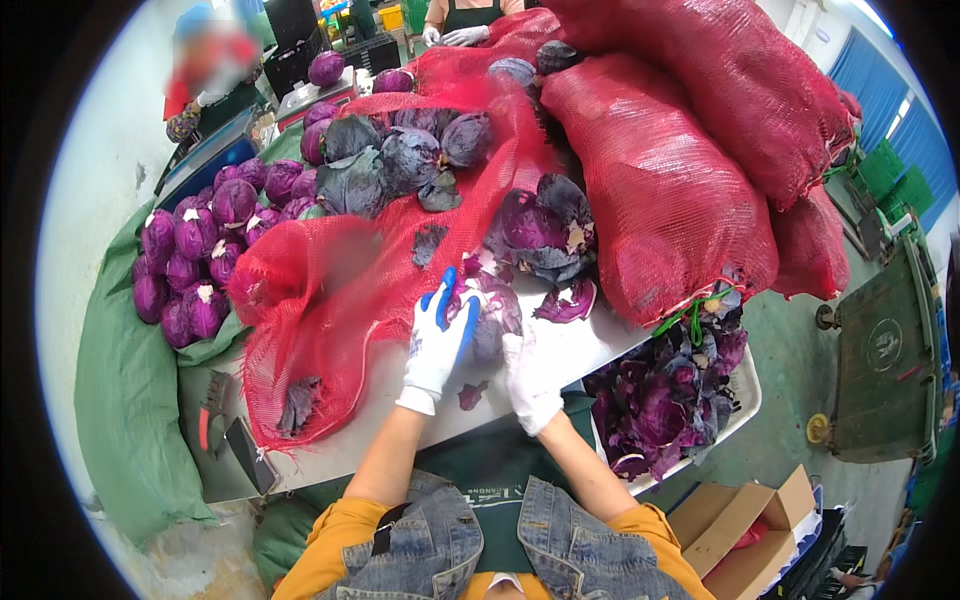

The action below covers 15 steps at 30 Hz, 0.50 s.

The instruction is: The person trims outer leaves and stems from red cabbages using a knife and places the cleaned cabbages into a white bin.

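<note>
Both of my gloved hands are around a red cabbage (496, 319) with torn outer leaves, low over the metal table (435, 439). My left hand (437, 341), in a white glove with blue fingertips, grips its left side. From the right, my right hand (531, 379) in a white glove presses against it; its fingertips are partly hidden. A torn leaf scrap (472, 395) lies between my wrists. Just beyond are a loose purple leaf (566, 301) and a cabbage with dark, open outer leaves (541, 229).
An opened red mesh sack (315, 300) bears untrimmed cabbages (409, 159). Trimmed cabbages (196, 225) are piled left. Full mesh sacks (667, 180) stand right, above a white bin (750, 382) of leaves. A knife (212, 424) lies front left. Other people work at the far side.
</note>
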### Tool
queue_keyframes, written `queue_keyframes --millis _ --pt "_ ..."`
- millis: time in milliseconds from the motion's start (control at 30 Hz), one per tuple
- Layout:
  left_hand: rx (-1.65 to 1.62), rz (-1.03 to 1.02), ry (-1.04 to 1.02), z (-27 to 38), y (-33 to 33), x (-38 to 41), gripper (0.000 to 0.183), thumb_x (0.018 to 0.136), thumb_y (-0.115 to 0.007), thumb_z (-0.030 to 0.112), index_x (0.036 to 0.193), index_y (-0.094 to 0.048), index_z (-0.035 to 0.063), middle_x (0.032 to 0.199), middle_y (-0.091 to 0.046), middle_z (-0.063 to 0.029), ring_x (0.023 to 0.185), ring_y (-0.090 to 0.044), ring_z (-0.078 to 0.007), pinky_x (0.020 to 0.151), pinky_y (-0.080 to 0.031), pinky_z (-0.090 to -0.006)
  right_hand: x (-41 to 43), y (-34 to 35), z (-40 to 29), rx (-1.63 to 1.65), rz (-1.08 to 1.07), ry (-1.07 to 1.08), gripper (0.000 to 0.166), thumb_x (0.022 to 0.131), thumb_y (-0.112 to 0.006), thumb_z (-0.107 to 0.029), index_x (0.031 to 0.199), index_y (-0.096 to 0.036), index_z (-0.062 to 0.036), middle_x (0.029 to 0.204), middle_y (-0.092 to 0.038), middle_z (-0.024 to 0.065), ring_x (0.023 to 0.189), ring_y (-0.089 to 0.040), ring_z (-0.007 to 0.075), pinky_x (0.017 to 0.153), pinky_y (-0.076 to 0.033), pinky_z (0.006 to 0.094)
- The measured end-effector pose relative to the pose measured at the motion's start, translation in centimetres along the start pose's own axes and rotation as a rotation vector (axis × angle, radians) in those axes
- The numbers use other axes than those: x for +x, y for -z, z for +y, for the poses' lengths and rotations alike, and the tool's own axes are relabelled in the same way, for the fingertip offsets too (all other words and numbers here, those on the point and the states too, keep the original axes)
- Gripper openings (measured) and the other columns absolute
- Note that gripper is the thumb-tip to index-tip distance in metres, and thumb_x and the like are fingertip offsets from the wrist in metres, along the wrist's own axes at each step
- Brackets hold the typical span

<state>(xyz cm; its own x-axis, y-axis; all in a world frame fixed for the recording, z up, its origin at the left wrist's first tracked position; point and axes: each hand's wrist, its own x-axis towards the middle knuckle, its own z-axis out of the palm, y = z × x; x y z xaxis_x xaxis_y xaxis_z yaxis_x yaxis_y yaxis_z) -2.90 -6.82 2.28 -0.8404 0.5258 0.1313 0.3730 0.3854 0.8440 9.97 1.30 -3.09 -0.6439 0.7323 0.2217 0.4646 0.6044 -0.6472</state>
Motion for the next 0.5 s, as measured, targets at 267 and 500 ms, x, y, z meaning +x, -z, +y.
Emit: queue_keyframes --millis 267,500 --pt "0.029 0.062 -0.074 -1.2 -1.2 0.3 0.058 0.086 -0.071 0.035 0.135 -0.054 0.0082 0.131 -0.046 -0.0239 0.119 -0.051 -0.0370 0.100 -0.042 -0.0408 3.8 1.8 -2.6 0.209 -0.047 -0.312 0.058 0.104 -0.037 -0.041 0.128 -0.053 0.0093 0.124 -0.058 0.0309 0.116 -0.054 0.0437 0.101 -0.041 0.0430" --pt "-0.292 -0.111 -0.245 -3.7 0.2 1.7 0.053 0.087 -0.069 0.018 0.136 -0.053 0.0054 0.135 -0.052 -0.0166 0.126 -0.051 -0.0261 0.107 -0.040 -0.0350 9.2 1.5 6.8 -0.087 -0.056 -0.305 0.048 0.100 -0.042 -0.045 0.119 -0.060 -0.0048 0.105 -0.068 0.0210 0.095 -0.065 0.0392 0.083 -0.051 0.0472"
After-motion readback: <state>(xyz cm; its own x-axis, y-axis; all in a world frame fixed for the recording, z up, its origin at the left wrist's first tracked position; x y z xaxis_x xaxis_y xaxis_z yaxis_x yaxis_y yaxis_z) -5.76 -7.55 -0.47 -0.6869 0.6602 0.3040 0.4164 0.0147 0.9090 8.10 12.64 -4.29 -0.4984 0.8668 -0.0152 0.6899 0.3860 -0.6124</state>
